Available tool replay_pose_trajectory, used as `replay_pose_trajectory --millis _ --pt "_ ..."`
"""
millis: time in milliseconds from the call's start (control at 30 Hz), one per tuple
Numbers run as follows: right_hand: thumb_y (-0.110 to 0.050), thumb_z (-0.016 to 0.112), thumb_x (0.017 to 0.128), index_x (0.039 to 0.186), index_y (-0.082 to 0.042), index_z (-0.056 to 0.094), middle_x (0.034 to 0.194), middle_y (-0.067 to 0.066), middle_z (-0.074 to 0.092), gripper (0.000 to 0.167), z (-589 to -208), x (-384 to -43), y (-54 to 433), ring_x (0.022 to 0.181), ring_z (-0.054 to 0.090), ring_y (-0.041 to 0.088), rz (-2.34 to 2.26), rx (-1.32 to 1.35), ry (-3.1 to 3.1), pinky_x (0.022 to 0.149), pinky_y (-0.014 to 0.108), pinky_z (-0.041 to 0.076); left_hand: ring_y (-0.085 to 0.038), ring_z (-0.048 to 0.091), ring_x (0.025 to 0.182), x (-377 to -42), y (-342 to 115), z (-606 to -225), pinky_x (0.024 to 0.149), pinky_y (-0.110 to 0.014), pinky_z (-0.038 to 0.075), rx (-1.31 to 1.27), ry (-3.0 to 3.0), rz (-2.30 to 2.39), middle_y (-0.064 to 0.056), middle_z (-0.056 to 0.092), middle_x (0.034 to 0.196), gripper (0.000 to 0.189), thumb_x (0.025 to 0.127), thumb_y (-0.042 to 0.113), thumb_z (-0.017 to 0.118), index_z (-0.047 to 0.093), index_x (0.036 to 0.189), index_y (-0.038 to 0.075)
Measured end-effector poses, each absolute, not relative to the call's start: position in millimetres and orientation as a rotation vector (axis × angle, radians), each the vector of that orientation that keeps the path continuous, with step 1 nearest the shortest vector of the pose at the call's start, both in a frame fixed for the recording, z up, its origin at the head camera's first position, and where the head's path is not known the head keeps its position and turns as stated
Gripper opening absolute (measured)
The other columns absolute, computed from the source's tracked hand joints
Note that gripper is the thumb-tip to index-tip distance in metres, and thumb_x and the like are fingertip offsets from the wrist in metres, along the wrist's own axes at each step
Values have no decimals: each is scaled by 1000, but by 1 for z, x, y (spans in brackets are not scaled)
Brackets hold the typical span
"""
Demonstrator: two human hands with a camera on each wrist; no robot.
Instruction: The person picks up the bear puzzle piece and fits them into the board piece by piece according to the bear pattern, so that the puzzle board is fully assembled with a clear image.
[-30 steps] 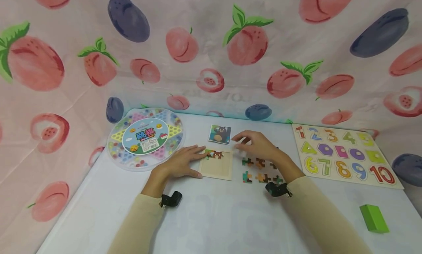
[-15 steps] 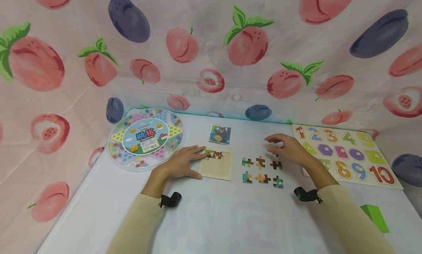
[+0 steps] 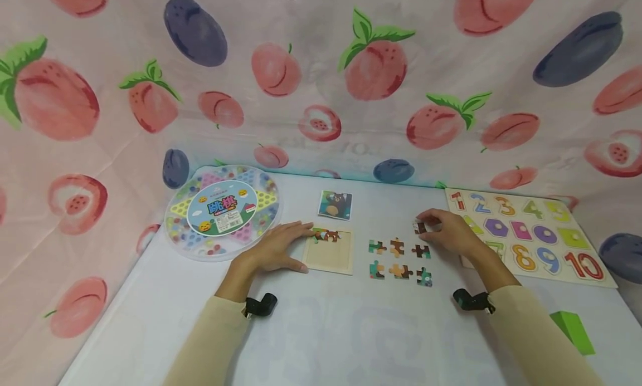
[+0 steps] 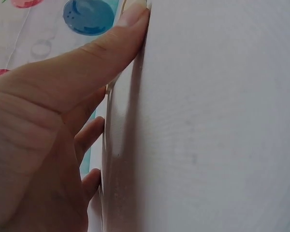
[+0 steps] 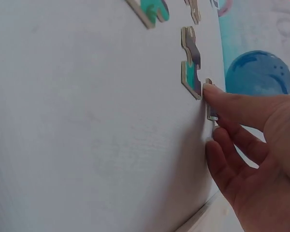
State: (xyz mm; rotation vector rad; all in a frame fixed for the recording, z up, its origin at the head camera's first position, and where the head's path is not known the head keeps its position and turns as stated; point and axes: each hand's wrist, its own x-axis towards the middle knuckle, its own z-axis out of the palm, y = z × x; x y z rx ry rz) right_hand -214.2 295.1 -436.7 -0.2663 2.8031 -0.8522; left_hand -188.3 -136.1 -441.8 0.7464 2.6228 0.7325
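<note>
My left hand (image 3: 278, 247) rests with fingers extended on the left edge of a small square wooden puzzle tray (image 3: 328, 257). A few joined pieces (image 3: 330, 236) with a brown and green print lie along the tray's top edge. To the right, my right hand (image 3: 448, 231) pinches a dark brown puzzle piece (image 3: 419, 226) at the table surface. In the right wrist view, thumb and fingers meet at this piece's (image 5: 211, 108) edges. Several loose puzzle pieces (image 3: 396, 247) lie in two rows between tray and right hand. A bear picture card (image 3: 334, 205) lies behind the tray.
A round Chinese checkers set (image 3: 223, 208) lies at the back left. On the right is a wooden number and shape board (image 3: 531, 235), partly under the right forearm. A green block (image 3: 573, 331) stands near the front right. A fruit-print cloth (image 3: 321, 68) hangs behind the table.
My right hand has moved right from near the bear card and tray, then down onto a puzzle piece, which it now pinches. The left hand stays on the tray.
</note>
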Motion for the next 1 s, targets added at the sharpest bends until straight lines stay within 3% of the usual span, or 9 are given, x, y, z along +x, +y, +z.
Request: replay_pose_trajectory --millis 1000 --pt "-11 74 92 114 -6 75 129 23 63 23 -443 -214 291 119 62 43 -883 -161 2839 103 58 52 -31 24 159 -189 -137 -445 126 -67 18 710 2613 769 3 37 167 81 78 43 87 52 149 25"
